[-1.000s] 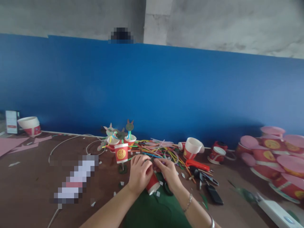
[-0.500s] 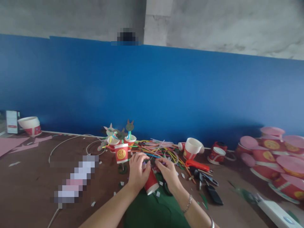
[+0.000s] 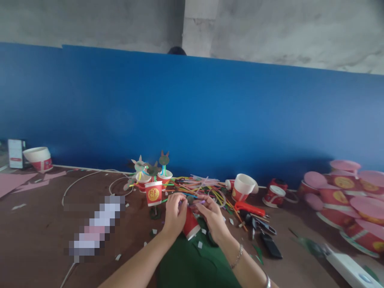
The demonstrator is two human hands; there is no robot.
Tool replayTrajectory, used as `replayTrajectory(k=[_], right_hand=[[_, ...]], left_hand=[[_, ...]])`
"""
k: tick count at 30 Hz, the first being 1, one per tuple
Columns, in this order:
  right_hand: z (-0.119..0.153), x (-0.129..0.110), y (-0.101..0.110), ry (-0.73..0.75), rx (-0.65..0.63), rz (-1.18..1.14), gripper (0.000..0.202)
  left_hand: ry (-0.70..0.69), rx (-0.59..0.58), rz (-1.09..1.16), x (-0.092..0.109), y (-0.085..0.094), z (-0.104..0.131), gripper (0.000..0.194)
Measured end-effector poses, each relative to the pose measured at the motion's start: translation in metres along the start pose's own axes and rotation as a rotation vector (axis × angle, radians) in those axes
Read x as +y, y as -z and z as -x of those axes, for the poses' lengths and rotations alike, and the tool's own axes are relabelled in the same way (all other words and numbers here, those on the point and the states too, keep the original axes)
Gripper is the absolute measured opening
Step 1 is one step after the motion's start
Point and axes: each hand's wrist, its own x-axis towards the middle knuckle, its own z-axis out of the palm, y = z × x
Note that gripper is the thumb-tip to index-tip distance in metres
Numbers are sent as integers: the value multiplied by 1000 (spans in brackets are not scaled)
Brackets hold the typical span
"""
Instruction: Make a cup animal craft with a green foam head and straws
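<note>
A red paper cup (image 3: 191, 225) lies tilted between my hands, its white rim toward me. My left hand (image 3: 175, 214) is closed against the cup's left side, fingers curled over its far end. A thin purple straw (image 3: 198, 202) shows at that end, and my right hand (image 3: 212, 216) pinches it between thumb and fingers. Part of a dark paper piece (image 3: 190, 199) shows between the fingertips; the rest is hidden. Left of my hands stands a red cup with a gold emblem (image 3: 153, 194), beside other cups holding paper animal heads (image 3: 164, 159) on straws.
Loose colored straws (image 3: 201, 182) lie behind my hands. Green paper (image 3: 192, 264) lies in front. To the right are a red-handled tool (image 3: 249, 208), keys with a black fob (image 3: 271, 245), a white glue gun (image 3: 349, 268) and stacked red cups with pink discs (image 3: 342, 183). A blue partition (image 3: 192, 116) stands behind.
My right fingers have shifted slightly, and the purple straw now shows at their tips. The red cup has tipped up a little. Behind the partition, a person's head has moved right and lower.
</note>
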Motion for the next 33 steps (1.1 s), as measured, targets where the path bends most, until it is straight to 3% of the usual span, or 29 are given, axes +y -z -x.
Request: replayTrajectory(k=[4, 10, 27, 33], right_hand=[[1, -2, 0, -19, -26, -27, 27], [1, 0, -1, -26, -33, 183, 33], [-4, 8, 3, 13, -120, 303, 37], [-5, 8, 4, 27, -160, 354, 28]], left_hand=[[100, 1, 39, -4, -3, 2, 15], [155, -49, 96, -2, -3, 4, 17], [79, -148, 188, 3, 7, -3, 15], [33, -167, 159, 4, 8, -5, 13]])
